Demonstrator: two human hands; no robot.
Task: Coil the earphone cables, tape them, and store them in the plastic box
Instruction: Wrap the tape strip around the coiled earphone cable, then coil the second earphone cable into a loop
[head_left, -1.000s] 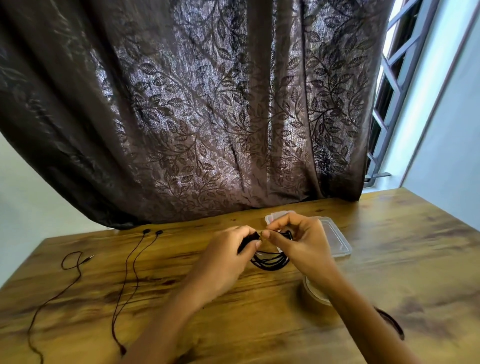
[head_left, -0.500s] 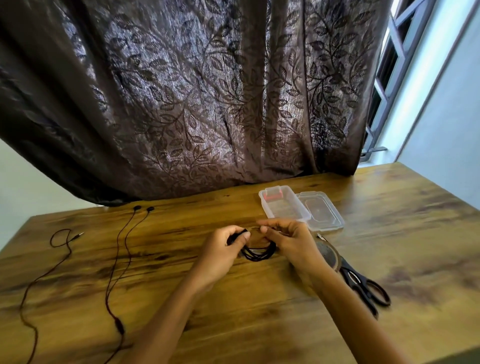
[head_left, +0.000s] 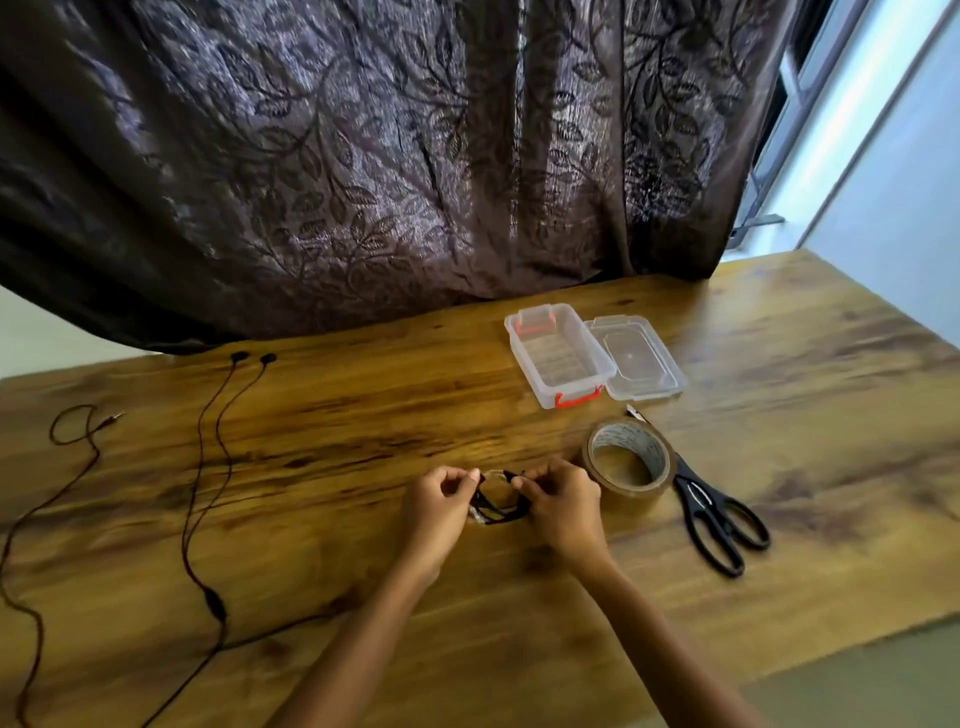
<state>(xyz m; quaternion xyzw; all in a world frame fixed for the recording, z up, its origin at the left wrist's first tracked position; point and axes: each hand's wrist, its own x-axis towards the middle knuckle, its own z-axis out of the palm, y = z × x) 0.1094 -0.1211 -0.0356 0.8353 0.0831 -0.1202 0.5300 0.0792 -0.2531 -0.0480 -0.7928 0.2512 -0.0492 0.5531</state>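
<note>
Moved: both hands sit nearer on the table than half a second ago.
Grip: left hand (head_left: 439, 506) and right hand (head_left: 561, 501) pinch the small black coiled earphone cable (head_left: 496, 506).
Tape: seemingly a clear strip on it.
Handling: light, limp, springy; hold across the loops.

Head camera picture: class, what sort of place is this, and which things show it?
Probably a room in a home, not a workshop: a wooden table stands against a dark leaf-patterned curtain, with a window at the right and household tape and scissors.
</note>
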